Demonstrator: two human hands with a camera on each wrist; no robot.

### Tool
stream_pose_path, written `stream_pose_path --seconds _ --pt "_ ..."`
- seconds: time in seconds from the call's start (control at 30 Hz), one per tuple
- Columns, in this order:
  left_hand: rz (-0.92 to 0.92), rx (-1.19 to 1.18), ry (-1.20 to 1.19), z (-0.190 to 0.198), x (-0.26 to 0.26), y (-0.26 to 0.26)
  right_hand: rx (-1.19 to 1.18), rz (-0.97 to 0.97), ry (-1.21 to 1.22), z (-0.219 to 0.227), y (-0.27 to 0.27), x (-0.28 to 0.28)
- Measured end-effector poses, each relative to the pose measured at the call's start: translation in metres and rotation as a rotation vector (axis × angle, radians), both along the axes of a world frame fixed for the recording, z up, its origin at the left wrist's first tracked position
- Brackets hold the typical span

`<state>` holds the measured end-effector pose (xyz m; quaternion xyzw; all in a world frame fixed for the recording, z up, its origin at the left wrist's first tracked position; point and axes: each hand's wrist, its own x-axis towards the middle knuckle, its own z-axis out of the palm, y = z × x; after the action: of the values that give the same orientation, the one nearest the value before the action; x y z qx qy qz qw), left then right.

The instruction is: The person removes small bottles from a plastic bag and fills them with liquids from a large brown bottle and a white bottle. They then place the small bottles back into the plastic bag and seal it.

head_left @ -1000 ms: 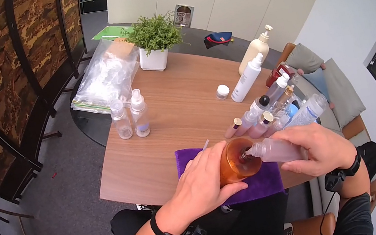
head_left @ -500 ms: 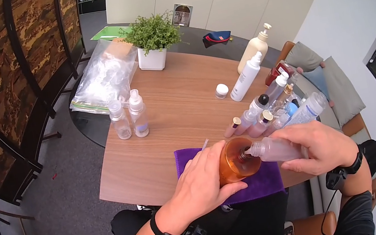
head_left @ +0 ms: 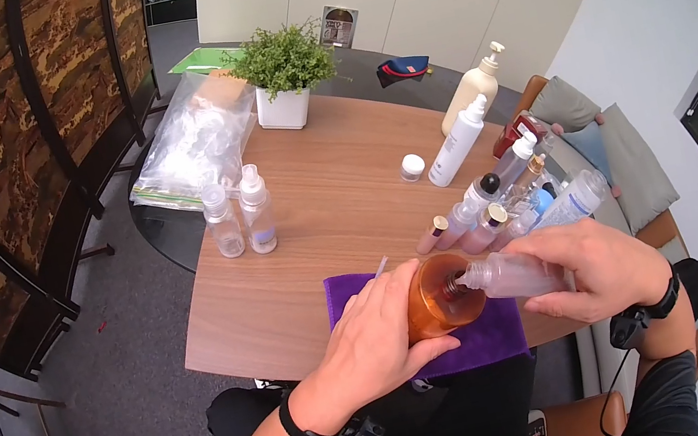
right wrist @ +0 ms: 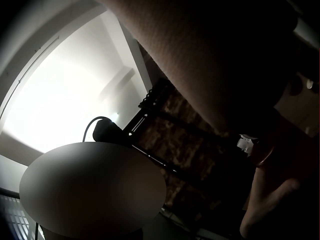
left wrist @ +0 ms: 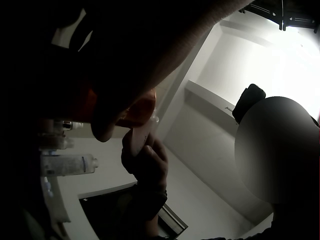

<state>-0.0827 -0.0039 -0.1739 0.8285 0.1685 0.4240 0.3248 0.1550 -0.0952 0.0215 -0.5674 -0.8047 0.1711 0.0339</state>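
Observation:
In the head view my left hand [head_left: 370, 336] grips an amber bottle [head_left: 434, 320] tilted over a purple cloth [head_left: 505, 335], its mouth turned toward my right hand. A clear, faintly pinkish bottle [head_left: 518, 274] lies nearly level in my right hand [head_left: 599, 272], between thumb and fingers. Its narrow neck points left, right at the amber bottle's mouth. From below, the left wrist view catches the clear bottle [left wrist: 140, 140] against the amber bottle [left wrist: 142, 110]. The right wrist view is dark, with part of the amber bottle [right wrist: 265, 155] at its right.
Several small bottles [head_left: 472, 224] crowd the table's right side, near a white jar [head_left: 412, 168], a white spray bottle [head_left: 457, 143] and a cream pump bottle [head_left: 472, 93]. Two clear bottles [head_left: 259, 220] stand on the left. Behind are a potted plant [head_left: 285, 108] and a plastic bag [head_left: 195, 138].
My right wrist has shifted slightly to the right. Both bottles keep nearly the same position, neck to mouth, and the left hand stays still.

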Motion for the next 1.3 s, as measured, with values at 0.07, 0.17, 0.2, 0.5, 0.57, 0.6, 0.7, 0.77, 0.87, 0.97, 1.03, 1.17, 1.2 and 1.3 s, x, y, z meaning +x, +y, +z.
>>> stream_pose_path --seconds 0.07,0.17,0.2,0.5,0.57,0.6,0.7,0.77,0.87,0.97,1.03,1.17,1.2,1.3 --pt "0.002 0.004 -0.002 -0.001 0.0 0.0 -0.007 0.0 -0.006 0.002 0.001 -0.001" --pt "-0.001 0.005 -0.001 -0.001 0.0 0.001 -0.019 -0.007 -0.012 0.003 0.001 -0.002" --pt "0.0 0.005 -0.002 -0.001 0.0 0.0 -0.013 -0.001 -0.01 0.003 0.001 -0.002" --pt "0.001 -0.022 0.011 0.001 0.0 0.0 -0.054 -0.028 -0.062 0.012 0.003 -0.009" --pt "0.001 0.006 -0.006 0.001 0.0 0.0 -0.054 -0.029 -0.069 0.014 0.004 -0.01" --pt "-0.003 0.005 -0.006 0.001 0.0 0.0 -0.051 -0.025 -0.078 0.014 0.004 -0.011" --pt "-0.012 -0.002 0.0 0.002 0.0 0.001 -0.052 -0.022 -0.097 0.018 0.004 -0.014" --pt "-0.016 -0.01 0.007 0.002 0.0 0.001 -0.056 -0.023 -0.107 0.019 0.005 -0.015" --pt "-0.014 -0.005 0.002 0.002 0.0 0.001 -0.051 -0.01 -0.115 0.022 0.007 -0.016" --pt "-0.007 0.0 0.004 0.001 0.0 0.001 -0.078 -0.019 -0.15 0.027 0.009 -0.02" --pt "0.01 0.019 -0.013 0.001 0.0 0.0 -0.077 -0.004 -0.176 0.029 0.011 -0.021" --pt "0.015 0.01 0.002 0.002 -0.001 -0.001 -0.101 -0.001 -0.229 0.036 0.015 -0.025" --pt "0.014 0.01 -0.001 0.002 -0.001 -0.001 -0.11 0.003 -0.245 0.038 0.016 -0.026" --pt "0.015 0.014 -0.004 0.003 -0.001 -0.001 -0.12 0.021 -0.265 0.042 0.02 -0.029"
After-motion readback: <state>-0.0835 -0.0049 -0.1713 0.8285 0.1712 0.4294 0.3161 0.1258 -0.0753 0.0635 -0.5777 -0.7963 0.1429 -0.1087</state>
